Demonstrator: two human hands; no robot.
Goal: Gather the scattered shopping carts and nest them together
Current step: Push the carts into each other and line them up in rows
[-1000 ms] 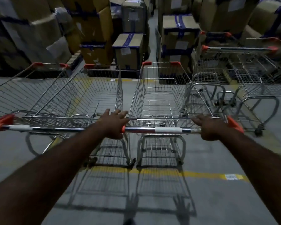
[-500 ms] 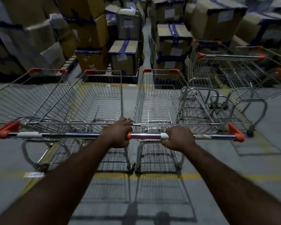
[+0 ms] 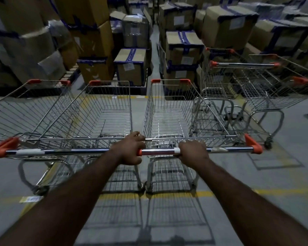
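Grip: left hand [image 3: 130,150] and right hand [image 3: 193,152] curled round 2 cart handles [image 3: 158,151]
Uneven pushing could ram parked carts [image 3: 219,82] ahead.

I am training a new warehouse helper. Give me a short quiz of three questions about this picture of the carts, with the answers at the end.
1. True or false: the right hand hangs free, away from the right cart.
2. What does the left hand grip? A) a box B) the left cart's handle, at its right end C) a wheel
3. Fill in: behind the carts stand stacked cardboard ____.

Key
1. False: it grips the right cart's handle.
2. B
3. boxes
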